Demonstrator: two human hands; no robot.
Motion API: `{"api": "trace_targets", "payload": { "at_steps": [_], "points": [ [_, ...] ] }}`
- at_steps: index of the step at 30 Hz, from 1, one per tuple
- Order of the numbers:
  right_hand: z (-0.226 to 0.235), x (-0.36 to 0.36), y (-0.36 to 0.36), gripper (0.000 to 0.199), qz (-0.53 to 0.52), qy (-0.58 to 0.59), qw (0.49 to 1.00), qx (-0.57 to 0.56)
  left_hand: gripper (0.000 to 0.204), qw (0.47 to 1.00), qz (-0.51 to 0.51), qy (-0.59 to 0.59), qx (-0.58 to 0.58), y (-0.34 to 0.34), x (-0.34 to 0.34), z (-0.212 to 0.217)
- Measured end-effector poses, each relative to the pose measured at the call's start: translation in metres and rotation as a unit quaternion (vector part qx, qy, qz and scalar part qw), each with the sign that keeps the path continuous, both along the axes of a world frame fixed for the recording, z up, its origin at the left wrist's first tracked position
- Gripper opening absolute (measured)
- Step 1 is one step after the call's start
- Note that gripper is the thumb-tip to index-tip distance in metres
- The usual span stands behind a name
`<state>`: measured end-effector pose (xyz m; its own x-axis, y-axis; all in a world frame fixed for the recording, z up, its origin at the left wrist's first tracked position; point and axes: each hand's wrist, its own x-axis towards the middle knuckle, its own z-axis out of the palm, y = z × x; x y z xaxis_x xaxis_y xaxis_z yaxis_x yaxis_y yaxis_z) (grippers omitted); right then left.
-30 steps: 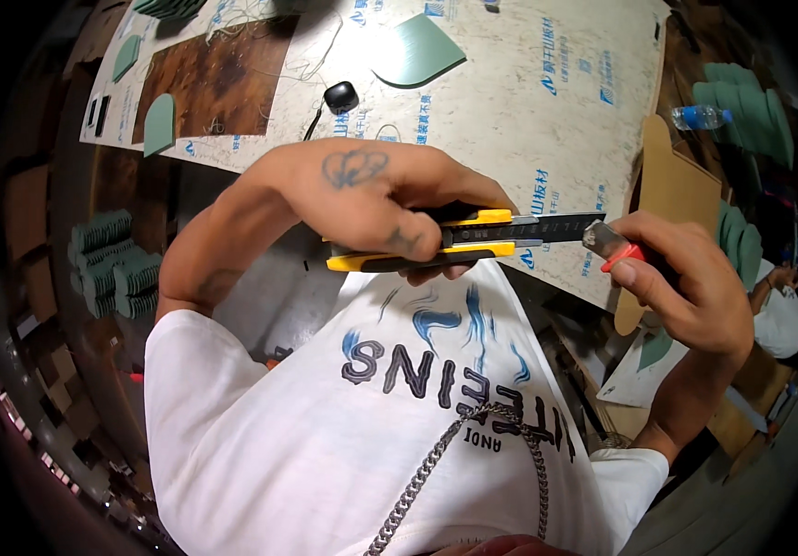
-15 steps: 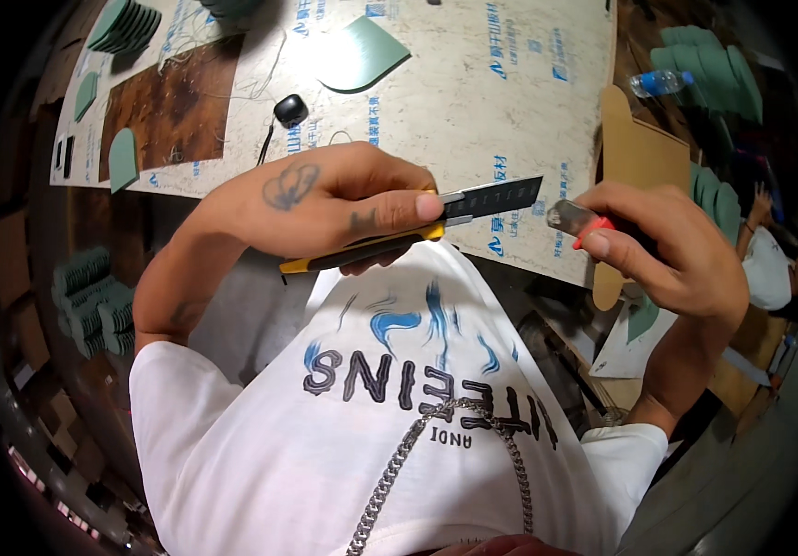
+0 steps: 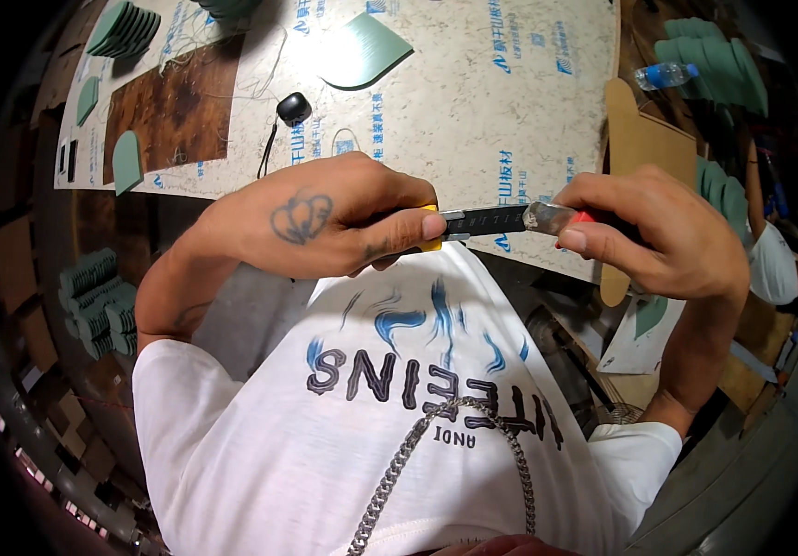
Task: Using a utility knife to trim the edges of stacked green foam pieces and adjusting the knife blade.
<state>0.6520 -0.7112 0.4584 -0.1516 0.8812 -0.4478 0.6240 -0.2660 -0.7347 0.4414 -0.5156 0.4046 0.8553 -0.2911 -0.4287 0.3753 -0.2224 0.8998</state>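
Workshop setting, with a speckled pale board covering most of the bench (image 3: 473, 102) and a patch of bare dark wood showing at its left end. Far left there are stacks of green arch-shaped pieces (image 3: 93, 301) low down by the bench edge, and one more green arch piece (image 3: 126, 162) lying on the board. A small black puck on a cord (image 3: 293, 107) sits further along, near a bigger green panel (image 3: 362, 51).

Middle of the shot, the left hand (image 3: 325, 222) is clamped around the yellow handle of a utility knife (image 3: 482, 222), thumb pressed on top. The dark blade section sticks out to the right, held level above the person's chest, off the bench. The right hand (image 3: 658, 236) is pinched shut on the blade's tip end, with something small, clear and red in the fingers; can't tell exactly what it is.

Looks like blade work, so probably best to keep the handle grip steady and fingertips off the cutting edge.

Far right: a cardboard piece (image 3: 640, 139) and a water bottle (image 3: 663, 74).
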Motion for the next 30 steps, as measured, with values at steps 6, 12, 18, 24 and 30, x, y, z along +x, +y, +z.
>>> {"api": "trace_targets", "payload": {
  "at_steps": [6, 12, 18, 24, 30],
  "points": [
    [0.003, -0.002, 0.008, 0.03, 0.016, -0.053, 0.998, -0.03, 0.047, 0.995, 0.0, -0.058, 0.085, -0.004, -0.004, -0.004],
    [-0.001, 0.004, 0.007, 0.032, 0.009, -0.045, 0.998, -0.033, 0.049, 0.989, 0.007, -0.069, 0.128, -0.004, -0.004, -0.007],
    [0.004, 0.001, 0.012, 0.033, 0.016, -0.029, 0.998, -0.046, 0.048, 0.991, 0.002, -0.08, 0.107, -0.005, -0.004, -0.008],
    [0.01, 0.004, 0.005, 0.033, 0.026, -0.053, 0.996, -0.067, 0.046, 0.992, -0.007, -0.079, 0.102, -0.007, -0.004, -0.006],
    [0.008, 0.002, 0.002, 0.033, 0.029, -0.052, 0.998, -0.026, 0.042, 0.99, -0.008, -0.082, 0.118, -0.008, -0.001, -0.001]
  ]
}}
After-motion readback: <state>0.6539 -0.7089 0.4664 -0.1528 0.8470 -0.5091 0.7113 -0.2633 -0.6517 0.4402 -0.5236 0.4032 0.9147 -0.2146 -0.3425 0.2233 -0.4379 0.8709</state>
